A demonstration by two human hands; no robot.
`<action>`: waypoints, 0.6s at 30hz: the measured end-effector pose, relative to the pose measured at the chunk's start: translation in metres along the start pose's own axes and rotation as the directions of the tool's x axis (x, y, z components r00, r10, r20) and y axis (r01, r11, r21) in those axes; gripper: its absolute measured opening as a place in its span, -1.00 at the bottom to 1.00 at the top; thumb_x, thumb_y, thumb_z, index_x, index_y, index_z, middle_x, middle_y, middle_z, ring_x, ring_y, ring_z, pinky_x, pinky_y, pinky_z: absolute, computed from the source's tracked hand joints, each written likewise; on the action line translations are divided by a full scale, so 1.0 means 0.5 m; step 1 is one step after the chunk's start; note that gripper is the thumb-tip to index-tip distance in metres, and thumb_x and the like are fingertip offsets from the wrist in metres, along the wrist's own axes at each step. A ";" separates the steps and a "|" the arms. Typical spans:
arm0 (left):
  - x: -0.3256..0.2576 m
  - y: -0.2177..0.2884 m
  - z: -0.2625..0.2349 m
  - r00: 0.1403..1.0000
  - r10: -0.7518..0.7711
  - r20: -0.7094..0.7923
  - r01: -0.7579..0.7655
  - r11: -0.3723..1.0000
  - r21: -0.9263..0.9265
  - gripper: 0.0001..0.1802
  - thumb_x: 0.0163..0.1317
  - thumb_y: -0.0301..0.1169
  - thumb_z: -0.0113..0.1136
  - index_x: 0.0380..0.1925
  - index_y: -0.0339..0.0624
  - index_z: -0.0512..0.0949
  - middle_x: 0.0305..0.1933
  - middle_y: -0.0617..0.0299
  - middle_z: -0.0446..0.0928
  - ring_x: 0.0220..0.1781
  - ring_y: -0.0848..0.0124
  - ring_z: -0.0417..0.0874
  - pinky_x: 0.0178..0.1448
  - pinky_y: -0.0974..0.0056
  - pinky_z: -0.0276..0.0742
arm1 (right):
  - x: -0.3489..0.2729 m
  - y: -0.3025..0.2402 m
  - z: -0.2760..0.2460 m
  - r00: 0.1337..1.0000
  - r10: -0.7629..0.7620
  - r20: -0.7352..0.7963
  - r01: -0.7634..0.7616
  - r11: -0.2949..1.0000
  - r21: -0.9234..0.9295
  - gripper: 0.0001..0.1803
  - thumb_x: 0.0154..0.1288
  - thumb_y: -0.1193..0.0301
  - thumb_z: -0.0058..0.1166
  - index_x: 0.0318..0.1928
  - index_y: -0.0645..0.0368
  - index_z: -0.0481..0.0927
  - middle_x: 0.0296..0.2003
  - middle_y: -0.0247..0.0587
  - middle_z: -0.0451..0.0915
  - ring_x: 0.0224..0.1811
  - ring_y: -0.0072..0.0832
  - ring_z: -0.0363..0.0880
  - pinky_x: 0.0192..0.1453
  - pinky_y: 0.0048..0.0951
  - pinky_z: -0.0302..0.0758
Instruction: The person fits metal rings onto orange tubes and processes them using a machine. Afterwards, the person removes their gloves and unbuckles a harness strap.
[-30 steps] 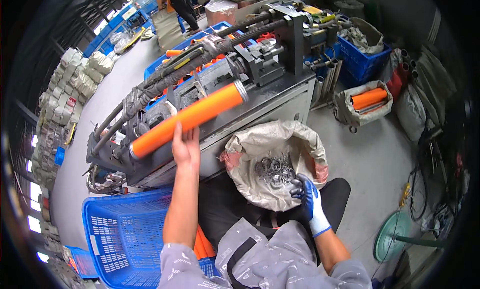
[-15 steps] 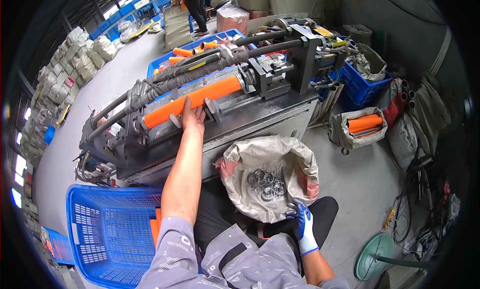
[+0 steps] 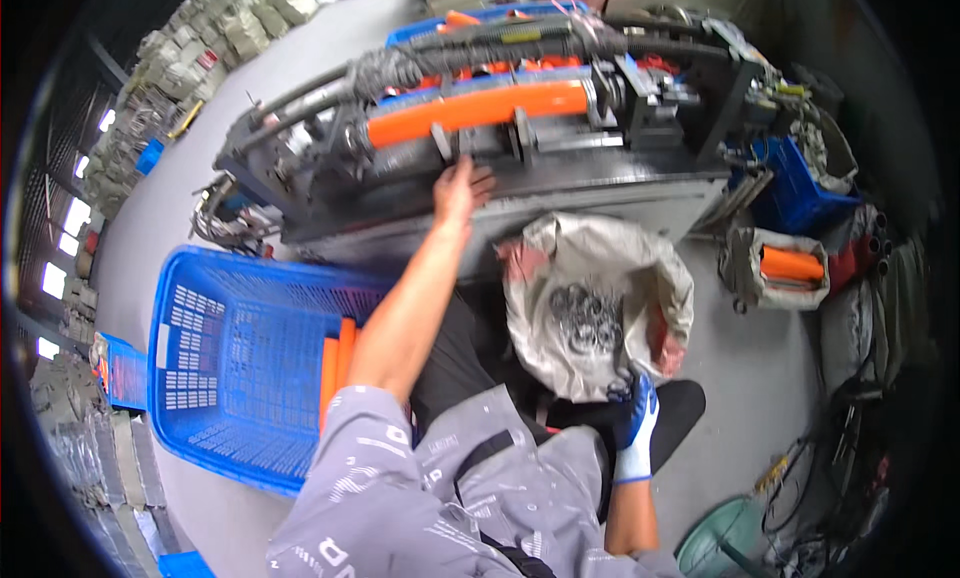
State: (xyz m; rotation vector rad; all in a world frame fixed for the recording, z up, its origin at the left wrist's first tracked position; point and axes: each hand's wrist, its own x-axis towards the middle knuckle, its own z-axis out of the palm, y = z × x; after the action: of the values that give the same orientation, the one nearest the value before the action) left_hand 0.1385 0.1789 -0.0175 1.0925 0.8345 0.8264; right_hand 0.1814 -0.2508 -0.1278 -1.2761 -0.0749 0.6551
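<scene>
An orange tube (image 3: pixel 480 113) lies level in the metal clamping machine (image 3: pixel 350 203), its ends between the two end fittings. My bare left hand (image 3: pixel 463 190) is just below the tube, in front of the machine's support brackets, fingers apart and holding nothing. My right hand (image 3: pixel 637 418), in a blue-and-white glove, is at the near rim of a woven sack (image 3: pixel 545 353). Its fingers are curled around something dark, too blurred to make out. Inside the sack lie several dark and clear rings (image 3: pixel 590 318).
At my left stands a blue plastic basket (image 3: pixel 250 328) with orange tubes (image 3: pixel 335 368) along its right side. A smaller sack (image 3: pixel 745 268) holding orange tubes sits to the right. A green round base (image 3: pixel 720 533) and cables occupy the lower right floor.
My left hand has come off the orange tube and dropped toward me. The view has turned, shifting the machine upward and rightward. My right hand stays by the sack's rim.
</scene>
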 end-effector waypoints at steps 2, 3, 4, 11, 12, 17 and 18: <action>-0.050 -0.022 -0.080 1.000 -0.014 -0.023 0.018 0.988 0.152 -0.43 0.35 0.00 0.08 0.11 -0.26 0.41 -0.01 0.05 0.61 -0.03 0.28 0.65 0.02 0.20 0.50 | 0.010 0.011 -0.017 0.993 0.114 0.004 -0.113 0.970 0.214 -0.54 0.51 0.16 -0.15 0.20 0.23 0.43 -0.08 -0.13 0.60 -0.29 -0.53 0.57 -0.17 -0.50 0.53; -0.070 -0.031 -0.116 0.999 -0.026 -0.045 0.036 0.972 0.231 -0.47 0.35 -0.03 0.09 0.08 -0.26 0.44 -0.05 0.08 0.62 -0.07 0.31 0.66 0.00 0.22 0.50 | 0.007 0.010 -0.019 0.992 0.123 -0.034 -0.113 0.971 0.209 -0.52 0.50 0.14 -0.14 0.20 0.23 0.43 -0.09 -0.13 0.59 -0.29 -0.54 0.57 -0.18 -0.51 0.53; -0.092 -0.040 -0.154 0.995 -0.019 -0.101 0.043 0.969 0.242 -0.51 0.36 -0.07 0.10 0.06 -0.25 0.46 -0.07 0.10 0.63 -0.10 0.33 0.66 -0.05 0.26 0.51 | 0.005 0.007 -0.020 0.990 0.137 -0.037 -0.127 0.973 0.194 -0.52 0.50 0.13 -0.14 0.20 0.22 0.43 -0.10 -0.13 0.59 -0.30 -0.54 0.56 -0.18 -0.51 0.52; -0.275 -0.135 -0.470 0.927 0.228 -0.299 -0.110 0.925 0.364 -0.76 0.32 -0.31 0.16 -0.17 -0.26 0.55 -0.27 0.16 0.64 -0.31 0.46 0.67 -0.27 0.42 0.49 | 0.049 0.032 -0.021 0.973 0.225 0.055 -0.228 0.972 0.057 -0.52 0.49 0.10 -0.16 0.20 0.18 0.44 -0.08 -0.17 0.60 -0.33 -0.55 0.54 -0.19 -0.49 0.50; -0.302 -0.180 -0.541 0.934 0.224 -0.279 -0.084 0.895 0.437 -0.79 0.28 -0.36 0.17 -0.20 -0.28 0.56 -0.29 0.17 0.64 -0.28 0.40 0.67 -0.18 0.35 0.54 | 0.054 0.019 0.003 0.973 0.230 0.035 -0.227 0.972 -0.064 -0.51 0.48 0.09 -0.14 0.20 0.18 0.45 -0.08 -0.20 0.60 -0.32 -0.54 0.54 -0.18 -0.49 0.50; -0.425 -0.331 -0.765 0.717 -0.447 -0.536 0.593 -0.015 0.805 -0.37 0.10 -0.13 0.21 0.12 -0.29 0.49 0.23 -0.18 0.44 0.31 0.05 0.45 0.38 0.12 0.34 | 0.155 0.091 -0.046 0.959 0.266 0.098 -0.205 0.889 -0.409 -0.55 0.32 0.31 0.18 0.16 0.21 0.48 -0.06 -0.26 0.61 -0.22 -0.59 0.58 -0.19 -0.59 0.51; -0.433 -0.353 -0.778 0.600 -0.550 -0.581 0.632 -0.118 0.766 -0.33 0.09 -0.13 0.22 0.17 -0.29 0.45 0.26 -0.17 0.42 0.33 0.06 0.42 0.40 0.14 0.31 | 0.165 0.120 -0.042 0.983 0.157 0.100 -0.093 0.879 -0.467 -0.57 0.32 0.35 0.18 0.15 0.23 0.49 -0.06 -0.27 0.61 -0.18 -0.56 0.58 -0.09 -0.54 0.51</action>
State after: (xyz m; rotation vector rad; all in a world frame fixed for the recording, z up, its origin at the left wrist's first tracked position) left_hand -0.2749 0.1016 -0.2464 1.4792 1.8732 -0.7150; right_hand 0.2326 -0.2202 -0.2129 -1.7055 -0.2760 0.8693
